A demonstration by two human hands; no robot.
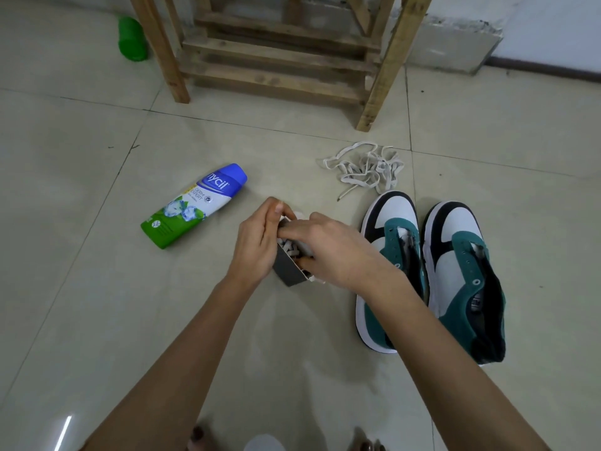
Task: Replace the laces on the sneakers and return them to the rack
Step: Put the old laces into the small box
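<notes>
Fingers of left hand [257, 242] curl round a small grey box [287, 271]; right hand [328, 249] pinches its open side over new laces [289, 247]. Unlacing judged done: sneakers [455, 265] stand bare just right, old laces [367, 169] heaped beyond. Next: draw one lace free for threading.

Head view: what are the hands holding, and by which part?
Both hold a small grey box with laces inside. The left hand pinches its far top edge; the right hand grips its right side.
</notes>
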